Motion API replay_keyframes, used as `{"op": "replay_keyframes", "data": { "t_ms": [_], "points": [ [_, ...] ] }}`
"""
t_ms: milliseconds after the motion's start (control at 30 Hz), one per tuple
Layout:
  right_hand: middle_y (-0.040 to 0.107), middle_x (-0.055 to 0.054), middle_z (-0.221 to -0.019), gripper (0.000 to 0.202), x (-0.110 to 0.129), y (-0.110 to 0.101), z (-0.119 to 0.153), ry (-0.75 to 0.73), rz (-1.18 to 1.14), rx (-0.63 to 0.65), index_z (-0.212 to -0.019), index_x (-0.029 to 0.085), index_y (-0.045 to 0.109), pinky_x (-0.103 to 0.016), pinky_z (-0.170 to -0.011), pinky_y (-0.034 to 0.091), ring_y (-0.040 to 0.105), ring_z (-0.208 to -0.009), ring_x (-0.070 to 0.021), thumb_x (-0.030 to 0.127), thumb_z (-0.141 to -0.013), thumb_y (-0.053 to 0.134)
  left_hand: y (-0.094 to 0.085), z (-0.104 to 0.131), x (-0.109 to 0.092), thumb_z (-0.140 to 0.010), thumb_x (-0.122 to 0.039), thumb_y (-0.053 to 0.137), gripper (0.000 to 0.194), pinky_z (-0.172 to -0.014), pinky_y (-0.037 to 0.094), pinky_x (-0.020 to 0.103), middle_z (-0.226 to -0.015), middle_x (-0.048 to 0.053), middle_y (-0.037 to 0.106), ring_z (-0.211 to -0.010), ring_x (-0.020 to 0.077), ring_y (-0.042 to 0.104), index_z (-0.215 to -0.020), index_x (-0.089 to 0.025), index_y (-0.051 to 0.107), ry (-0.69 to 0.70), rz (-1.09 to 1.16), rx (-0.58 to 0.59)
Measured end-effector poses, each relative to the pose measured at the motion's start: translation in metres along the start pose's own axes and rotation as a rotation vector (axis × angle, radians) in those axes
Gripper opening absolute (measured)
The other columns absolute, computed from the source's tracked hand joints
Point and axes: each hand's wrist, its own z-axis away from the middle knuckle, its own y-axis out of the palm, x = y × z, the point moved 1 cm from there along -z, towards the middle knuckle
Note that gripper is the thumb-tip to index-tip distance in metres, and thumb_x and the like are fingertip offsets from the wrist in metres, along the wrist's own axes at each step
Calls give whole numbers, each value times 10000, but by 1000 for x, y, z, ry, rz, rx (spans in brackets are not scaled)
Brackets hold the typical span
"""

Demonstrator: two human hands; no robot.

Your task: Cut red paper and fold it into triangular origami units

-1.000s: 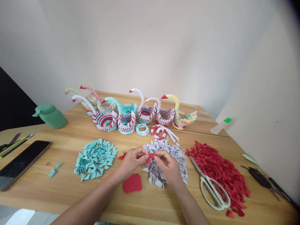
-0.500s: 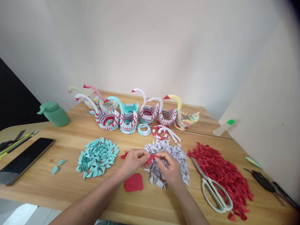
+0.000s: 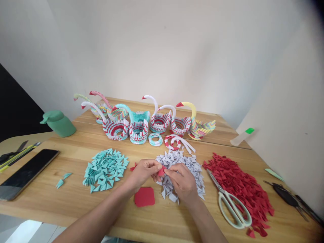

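Between my hands is a small piece of red paper point(image 3: 161, 171), partly folded and partly covered by fingers. My left hand point(image 3: 146, 172) pinches its left side, and my right hand point(image 3: 183, 180) pinches the right edge. Beneath and behind my right hand spreads a pile of white folded paper pieces point(image 3: 194, 168). Flat red paper sheets point(image 3: 144, 196) lie in a stack below my left hand. Some red pieces point(image 3: 133, 167) peek out behind my left wrist. A teal pile point(image 3: 106, 168) is to the left, a red pile point(image 3: 240, 185) to the right.
Several paper swans point(image 3: 159, 122) and two paper rings point(image 3: 155, 139) stand or lie toward the back. Scissors point(image 3: 234, 209) rest against the red pile. A phone point(image 3: 29, 173) and a green container point(image 3: 58, 124) are at the left, a dark tool point(image 3: 286, 195) at the far right.
The red paper has turned and shows a smaller, more pointed shape. My right fingers have shifted their pinch along its edge, and the right hand has rotated slightly.
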Motion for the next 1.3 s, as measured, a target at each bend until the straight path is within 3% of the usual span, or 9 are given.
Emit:
{"op": "replay_keyframes", "data": {
  "t_ms": [167,300,367,433,533,667,967,1167,1300],
  "points": [
    [660,-56,-789,264,-3,3,1,109,-181,16,-931,245,741,-301,-663,471,583,-750,-182,120,-901,511,-3,-5,3,-645,-531,742,422,-485,429,219,-505,0,617,-445,104,545,-680,-124,632,27,-48,-65],
    [707,-71,-970,233,-10,1,2,511,-535,123,-1018,245,728,-309,-709,512,656,-823,-194,266,-907,524,-3,-4,3,-637,-533,740,424,-488,431,222,-507,-5,607,-448,104,541,-678,-128,617,35,-64,-92],
    [721,-62,-898,273,-11,0,3,732,-632,180,-1057,218,707,-291,-656,513,659,-737,-185,365,-898,540,0,-2,2,-638,-520,741,414,-498,433,219,-529,-8,603,-457,92,525,-672,-127,615,39,-60,-85],
    [710,-44,-782,314,-10,2,4,834,-663,236,-990,184,708,-271,-611,493,631,-658,-171,437,-875,563,2,-1,1,-642,-502,743,398,-502,429,213,-550,-12,595,-466,81,507,-661,-125,615,44,-56,-78],
    [636,-7,-633,314,-7,7,5,837,-630,277,-812,161,686,-234,-533,428,554,-564,-136,457,-847,589,5,-1,2,-657,-475,735,373,-502,420,210,-568,-11,589,-476,79,500,-660,-123,610,50,-64,-62],
    [523,35,-542,280,-5,8,4,803,-530,247,-716,169,626,-215,-478,355,455,-497,-107,398,-863,560,7,-1,8,-707,-427,688,311,-519,419,218,-583,-12,585,-488,91,514,-692,-130,595,63,-102,-50],
    [630,-3,-640,196,-5,-1,2,629,-345,162,-696,196,613,-244,-575,434,559,-594,-149,301,-853,561,18,7,16,-804,-248,552,155,-541,351,207,-638,4,609,-579,108,502,-690,-149,585,152,-396,0],
    [557,20,-588,294,-6,-3,1,728,-442,54,-753,192,620,-238,-530,406,512,-551,-139,415,-902,499,16,5,9,-769,-389,610,259,-511,374,219,-580,-1,584,-494,98,469,-679,-150,571,101,-182,-27],
    [549,31,-584,269,-5,2,3,714,-528,128,-757,187,623,-233,-513,392,492,-536,-128,434,-854,574,15,4,7,-729,-453,656,322,-501,368,218,-549,-13,559,-477,90,446,-674,-144,583,115,-104,-91]
  ]
}}
